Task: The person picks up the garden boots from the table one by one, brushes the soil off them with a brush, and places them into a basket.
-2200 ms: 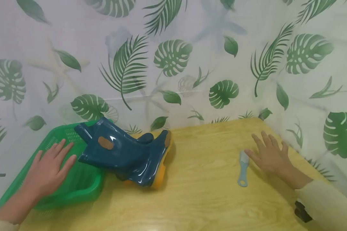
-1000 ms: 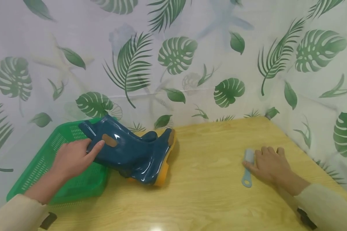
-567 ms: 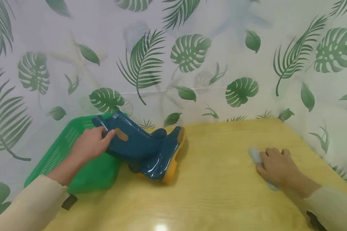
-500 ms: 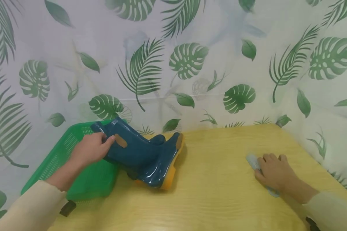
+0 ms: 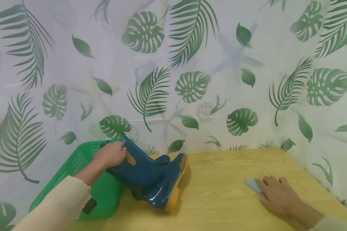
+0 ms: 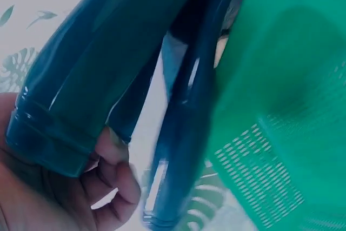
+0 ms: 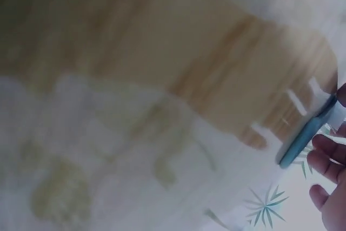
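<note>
Dark blue rubber boots (image 5: 150, 176) with yellow soles and brown patches lie on their sides, tops over the green basket (image 5: 110, 205). My left hand (image 5: 112, 155) grips the top edge of one boot's shaft. In the left wrist view, thumb and fingers of that left hand (image 6: 59, 193) wrap the rim of the boot shaft (image 6: 102, 68); the other boot's shaft (image 6: 184, 133) hangs beside it. At the right, my right hand (image 5: 280, 195) holds a small brush (image 5: 253, 185) just over the table. Its blue handle (image 7: 305, 142) shows in the right wrist view; in the head view my palm hides it.
The wood-patterned table (image 5: 217, 186) reaches back to a leaf-printed cloth wall (image 5: 191, 109). The basket's perforated side (image 6: 259, 171) stands close beside the boots. A dark strap (image 5: 89, 206) sits at my left sleeve.
My left hand has come from above the basket to the boot top and gripped it. My right hand has taken hold of the brush from the table and turned it. The head view has tilted upward.
</note>
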Demonstrator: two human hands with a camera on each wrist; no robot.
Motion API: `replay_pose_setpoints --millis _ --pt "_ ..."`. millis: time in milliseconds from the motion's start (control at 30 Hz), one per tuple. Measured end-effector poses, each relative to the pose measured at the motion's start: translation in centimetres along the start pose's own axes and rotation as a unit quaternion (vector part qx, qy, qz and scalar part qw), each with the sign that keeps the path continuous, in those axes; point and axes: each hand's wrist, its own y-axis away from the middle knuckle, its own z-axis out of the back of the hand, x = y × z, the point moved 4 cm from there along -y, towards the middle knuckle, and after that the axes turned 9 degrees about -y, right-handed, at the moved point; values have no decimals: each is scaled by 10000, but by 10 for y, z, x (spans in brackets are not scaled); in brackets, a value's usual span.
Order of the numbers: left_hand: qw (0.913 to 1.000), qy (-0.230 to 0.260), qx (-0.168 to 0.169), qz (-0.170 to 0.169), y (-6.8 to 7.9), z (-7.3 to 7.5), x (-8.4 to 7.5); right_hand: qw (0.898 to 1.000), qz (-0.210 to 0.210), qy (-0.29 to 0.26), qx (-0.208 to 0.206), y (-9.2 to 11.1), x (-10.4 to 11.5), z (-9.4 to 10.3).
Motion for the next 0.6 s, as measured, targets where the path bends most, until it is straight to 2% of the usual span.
replay_pose_setpoints --millis 133,300,433,600 --pt "9991 -353 -43 -224 -5 7 -15 9997 45 -223 13 0 -3 -1" --pt "9993 -259 -228 -164 -2 10 -37 9974 175 -690 -116 -1 -2 -2" --pt "9953 -568 -749 -249 4 11 -57 9945 329 -996 -12 -5 2 -2" --pt "9808 -1065 -1493 -669 19 11 -78 9853 575 -1536 480 -3 8 -3"
